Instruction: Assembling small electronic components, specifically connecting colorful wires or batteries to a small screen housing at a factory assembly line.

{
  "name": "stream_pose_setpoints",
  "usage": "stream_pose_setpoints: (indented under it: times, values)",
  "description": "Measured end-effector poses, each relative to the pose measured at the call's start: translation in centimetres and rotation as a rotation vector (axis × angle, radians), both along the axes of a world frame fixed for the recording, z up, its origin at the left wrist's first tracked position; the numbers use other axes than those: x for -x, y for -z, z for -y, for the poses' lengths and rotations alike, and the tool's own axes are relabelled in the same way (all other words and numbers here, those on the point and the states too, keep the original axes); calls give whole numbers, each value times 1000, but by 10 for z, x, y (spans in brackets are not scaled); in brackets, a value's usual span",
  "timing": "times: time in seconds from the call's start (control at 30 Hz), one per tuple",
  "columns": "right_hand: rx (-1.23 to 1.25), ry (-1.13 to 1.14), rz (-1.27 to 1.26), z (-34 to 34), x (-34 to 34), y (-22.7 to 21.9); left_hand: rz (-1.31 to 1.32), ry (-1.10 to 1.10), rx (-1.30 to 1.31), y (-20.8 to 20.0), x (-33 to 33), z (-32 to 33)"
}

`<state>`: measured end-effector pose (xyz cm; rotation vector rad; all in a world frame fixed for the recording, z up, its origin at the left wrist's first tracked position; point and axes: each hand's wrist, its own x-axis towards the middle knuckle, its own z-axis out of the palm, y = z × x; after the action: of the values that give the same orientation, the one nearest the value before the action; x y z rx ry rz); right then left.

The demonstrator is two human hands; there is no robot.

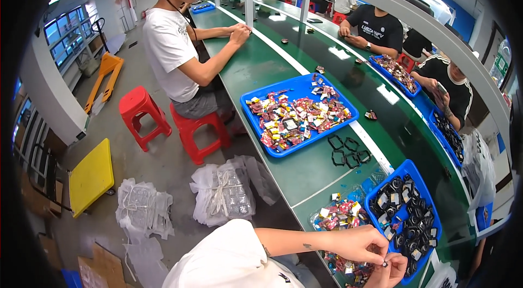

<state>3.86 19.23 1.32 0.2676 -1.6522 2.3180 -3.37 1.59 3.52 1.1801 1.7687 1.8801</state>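
Near the bench's front edge, my left hand (359, 244) and my right hand (393, 270) meet fingertip to fingertip. Between them they pinch a small dark part with a light spot (384, 264), too small to name. Under and around my hands spreads a pile of small red, yellow and white pieces (342, 213), partly hidden by my left hand. Just right of my fingers lies a blue tray (406, 166) of black ring-shaped parts (419, 217), some with pale tabs.
Farther along the green bench (305, 176) sit a blue tray (253, 143) heaped with red and yellow pieces and several black frames (348, 152). A conveyor belt (359, 89) runs alongside. A co-worker (174, 53) sits at left near red stools (143, 111); wrapped bundles (223, 192) lie on the floor.
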Motion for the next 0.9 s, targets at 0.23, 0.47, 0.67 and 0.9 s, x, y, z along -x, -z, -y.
stream_pose_setpoints:
  times: [0.23,0.47,0.67,0.9]
  values:
    - [-385,403,-11,8,7,5,93,-38,-86,2,-2,-8]
    - [-606,198,84,9,8,12,223,-114,-206,0,-7,-16]
    - [-756,324,-72,20,11,-3,429,-159,-553,10,-14,-17]
    - [-785,447,40,30,1,-13,605,-415,-1118,-26,3,24]
